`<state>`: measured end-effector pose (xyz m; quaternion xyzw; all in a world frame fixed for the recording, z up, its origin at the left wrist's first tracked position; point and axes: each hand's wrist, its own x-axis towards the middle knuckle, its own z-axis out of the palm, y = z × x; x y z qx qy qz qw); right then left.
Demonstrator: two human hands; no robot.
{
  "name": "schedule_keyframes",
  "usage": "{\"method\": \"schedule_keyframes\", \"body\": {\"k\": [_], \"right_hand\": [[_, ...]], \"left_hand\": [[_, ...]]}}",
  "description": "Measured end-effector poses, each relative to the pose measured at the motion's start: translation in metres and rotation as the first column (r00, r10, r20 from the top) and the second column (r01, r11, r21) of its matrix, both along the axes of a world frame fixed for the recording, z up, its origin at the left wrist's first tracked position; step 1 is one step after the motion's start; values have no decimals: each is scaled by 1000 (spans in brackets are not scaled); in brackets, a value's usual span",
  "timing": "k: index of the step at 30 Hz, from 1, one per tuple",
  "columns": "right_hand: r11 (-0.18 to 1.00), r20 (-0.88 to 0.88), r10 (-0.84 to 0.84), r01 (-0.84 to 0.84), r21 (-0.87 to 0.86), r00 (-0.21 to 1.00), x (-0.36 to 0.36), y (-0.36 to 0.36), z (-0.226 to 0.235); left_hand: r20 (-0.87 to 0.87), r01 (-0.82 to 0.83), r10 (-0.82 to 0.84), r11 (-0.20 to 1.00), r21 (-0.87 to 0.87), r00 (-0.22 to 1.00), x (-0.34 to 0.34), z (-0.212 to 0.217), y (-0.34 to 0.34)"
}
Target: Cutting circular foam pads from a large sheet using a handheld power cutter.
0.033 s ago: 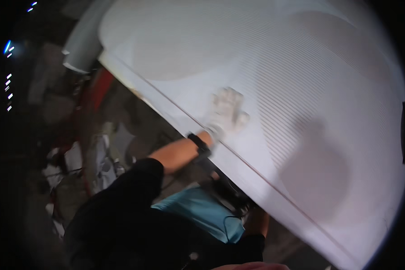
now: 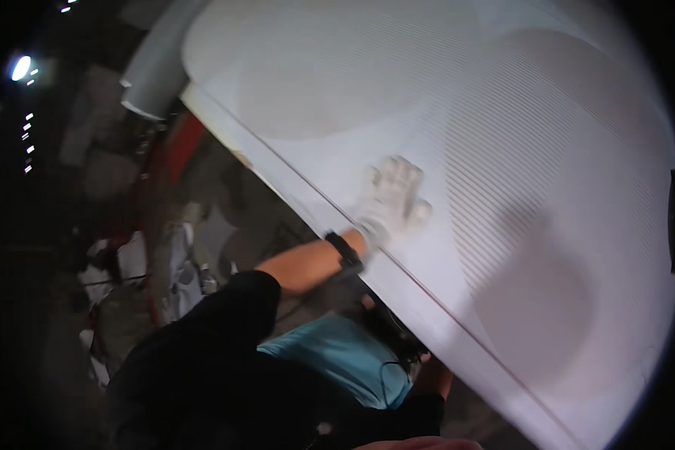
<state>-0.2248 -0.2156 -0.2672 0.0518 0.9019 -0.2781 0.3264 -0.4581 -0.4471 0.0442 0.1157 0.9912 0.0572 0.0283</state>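
My left hand (image 2: 396, 196), in a pale work glove with a dark band at the wrist, lies on a large white striped sheet (image 2: 337, 169). Its fingers are slightly spread and nothing shows in them. A thin brown line runs along the sheet near its close edge, under my wrist. Below that edge, at the lower right, my right arm (image 2: 433, 375) reaches toward the sheet's underside. The right hand is mostly hidden there, next to a dark object with a thin black cable (image 2: 385, 367), so its fingers cannot be made out.
Large grey rounded patches mark the sheet, and a shadow falls across its right part. A grey rolled piece (image 2: 161, 64) sits at the far left corner. On the left, a red bar (image 2: 184, 142) and crumpled white scraps (image 2: 180, 270) lie lower down. Light blue cloth (image 2: 337, 356) hangs at my front.
The whole view has shifted slightly, so the sheet and my arms appear a little further right. My left hand stays spread on the sheet, and whether it slid is hard to tell.
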Motion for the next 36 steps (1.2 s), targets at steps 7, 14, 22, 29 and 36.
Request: {"method": "schedule_keyframes", "body": {"k": [7, 14, 22, 29, 36], "right_hand": [[980, 86, -197, 199, -22, 977, -66, -50, -83], [846, 186, -438, 473, -246, 880, -88, -68, -110], [-58, 717, -541, 831, -554, 440, -52, -87, -64], [-566, 856, -481, 677, -470, 191, 84, -94, 75], [-841, 846, -495, 356, -408, -198, 269, -71, 241]], "left_hand": [[-27, -59, 58, 997, -40, 998, 12, 3, -16], [-3, -47, 47, 999, -19, 999, 9, -2, -19], [148, -41, 41, 999, -2, 988, 2, 3, -14], [3, -54, 54, 996, -65, 999, 8, -15, -13], [96, -139, 157, 975, -171, 983, 11, -19, -21]]}}
